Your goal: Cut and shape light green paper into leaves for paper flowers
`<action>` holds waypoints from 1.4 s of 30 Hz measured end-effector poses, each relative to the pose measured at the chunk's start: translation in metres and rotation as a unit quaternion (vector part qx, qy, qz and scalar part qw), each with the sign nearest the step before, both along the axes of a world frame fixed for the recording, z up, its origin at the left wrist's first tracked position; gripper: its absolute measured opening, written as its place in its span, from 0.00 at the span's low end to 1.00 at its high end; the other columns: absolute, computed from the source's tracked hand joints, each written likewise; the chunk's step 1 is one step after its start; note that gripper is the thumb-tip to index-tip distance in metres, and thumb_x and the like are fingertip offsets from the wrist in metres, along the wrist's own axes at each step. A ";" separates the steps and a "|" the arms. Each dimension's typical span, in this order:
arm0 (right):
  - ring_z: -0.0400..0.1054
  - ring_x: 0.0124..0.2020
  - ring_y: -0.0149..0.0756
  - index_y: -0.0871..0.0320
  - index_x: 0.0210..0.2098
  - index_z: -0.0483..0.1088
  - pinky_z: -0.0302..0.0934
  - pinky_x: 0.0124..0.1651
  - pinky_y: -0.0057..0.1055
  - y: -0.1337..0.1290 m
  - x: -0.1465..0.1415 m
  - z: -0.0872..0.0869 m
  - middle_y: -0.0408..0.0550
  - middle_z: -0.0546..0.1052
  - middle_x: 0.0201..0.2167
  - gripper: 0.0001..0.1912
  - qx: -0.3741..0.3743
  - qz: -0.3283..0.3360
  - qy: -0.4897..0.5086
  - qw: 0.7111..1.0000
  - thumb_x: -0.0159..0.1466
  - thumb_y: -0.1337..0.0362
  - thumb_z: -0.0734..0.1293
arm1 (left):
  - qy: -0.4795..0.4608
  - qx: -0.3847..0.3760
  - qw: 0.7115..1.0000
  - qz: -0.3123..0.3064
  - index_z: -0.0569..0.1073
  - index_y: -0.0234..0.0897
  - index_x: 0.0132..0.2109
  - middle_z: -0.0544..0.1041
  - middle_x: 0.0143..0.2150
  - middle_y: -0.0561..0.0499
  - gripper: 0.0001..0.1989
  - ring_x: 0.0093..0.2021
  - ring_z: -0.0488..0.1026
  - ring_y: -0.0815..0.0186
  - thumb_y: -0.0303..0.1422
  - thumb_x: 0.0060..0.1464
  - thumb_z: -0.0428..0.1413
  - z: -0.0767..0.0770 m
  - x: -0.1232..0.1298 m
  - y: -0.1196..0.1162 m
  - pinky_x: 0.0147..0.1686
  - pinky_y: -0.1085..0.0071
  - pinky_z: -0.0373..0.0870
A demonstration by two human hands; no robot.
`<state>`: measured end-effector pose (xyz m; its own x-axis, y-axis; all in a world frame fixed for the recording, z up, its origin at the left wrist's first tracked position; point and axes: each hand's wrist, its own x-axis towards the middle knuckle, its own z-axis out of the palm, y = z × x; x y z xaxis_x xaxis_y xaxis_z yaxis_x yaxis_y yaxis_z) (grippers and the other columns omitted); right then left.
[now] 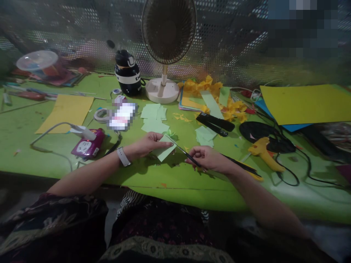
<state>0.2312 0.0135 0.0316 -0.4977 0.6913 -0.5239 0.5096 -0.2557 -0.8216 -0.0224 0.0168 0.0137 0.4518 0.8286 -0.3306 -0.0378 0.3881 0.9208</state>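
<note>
Green paper is in the left hand, over the front of the bench. From the head view, that grip pinches it between thumb and fingers. The right hand has its grip around dark scissors, with the blade at the paper's edge. Bright green covers the messy bench. A round fan stands at the back, before a wall full of little holes. It looks dim there.
</note>
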 end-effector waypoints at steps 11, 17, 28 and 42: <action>0.59 0.15 0.23 0.58 0.29 0.67 0.54 0.19 0.25 -0.001 -0.002 0.001 0.40 0.74 0.20 0.24 0.002 -0.002 -0.004 1.000 0.49 0.48 0.78 | 0.000 0.002 1.000 -0.008 0.80 0.31 0.34 0.81 0.29 0.47 0.11 0.24 0.73 0.72 0.36 0.49 0.68 -0.005 0.000 0.001 0.24 0.75 0.70; 0.57 0.14 0.21 0.58 0.29 0.67 0.50 0.17 0.24 -0.002 -0.002 0.000 0.39 0.73 0.19 0.24 -0.002 -0.003 0.005 1.000 0.50 0.47 0.78 | 0.009 0.000 1.000 -0.008 0.79 0.30 0.34 0.80 0.29 0.47 0.12 0.24 0.73 0.72 0.36 0.49 0.67 -0.005 0.000 0.001 0.25 0.74 0.71; 0.56 0.14 0.21 0.58 0.29 0.68 0.50 0.16 0.23 -0.003 -0.003 -0.001 0.39 0.72 0.19 0.23 -0.001 0.000 0.007 1.000 0.51 0.48 0.78 | 0.024 0.013 1.000 0.008 0.72 0.32 0.24 0.74 0.21 0.52 0.15 0.20 0.67 0.75 0.35 0.48 0.68 -0.007 0.003 0.001 0.19 0.78 0.63; 0.71 0.31 0.37 0.57 0.32 0.75 0.60 0.32 0.32 0.019 0.011 -0.005 0.48 0.80 0.31 0.12 0.313 -0.080 -0.123 0.938 0.57 0.55 0.72 | 0.489 0.281 0.786 -0.251 0.66 0.37 0.24 0.63 0.20 0.55 0.16 0.21 0.57 0.70 0.42 0.54 0.57 0.044 -0.058 0.026 0.23 0.69 0.52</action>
